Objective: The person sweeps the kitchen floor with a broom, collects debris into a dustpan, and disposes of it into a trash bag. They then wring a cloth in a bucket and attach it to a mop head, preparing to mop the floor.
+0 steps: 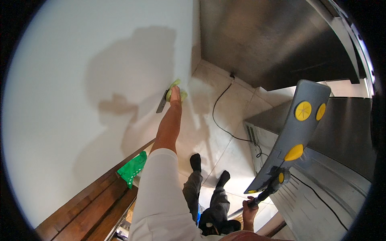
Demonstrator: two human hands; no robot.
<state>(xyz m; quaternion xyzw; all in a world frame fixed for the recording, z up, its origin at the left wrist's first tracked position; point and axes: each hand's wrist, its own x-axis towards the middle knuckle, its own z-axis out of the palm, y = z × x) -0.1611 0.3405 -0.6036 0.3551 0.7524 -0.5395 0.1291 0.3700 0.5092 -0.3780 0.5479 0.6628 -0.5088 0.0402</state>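
My left hand (pixel 175 94) presses a yellow-green cloth (pixel 183 95) against the white wall, beside a dark rectangular wall plate (pixel 162 101). My right hand (pixel 250 211) grips the dark upper part of a mop pole (pixel 254 202), just below its head joint. The flat grey mop head (pixel 291 135) with yellow round inserts is raised at the right, its inserts facing the camera. The fingers of my left hand are partly hidden by the cloth and the hand itself.
A large metal-sided appliance (pixel 271 39) stands ahead, with a black cable (pixel 214 113) trailing over the tiled floor (pixel 221 132). Another appliance (pixel 319 186) is at the right. Dark wooden furniture (pixel 90 208) with a green polka-dot cloth (pixel 132 169) lies at the lower left.
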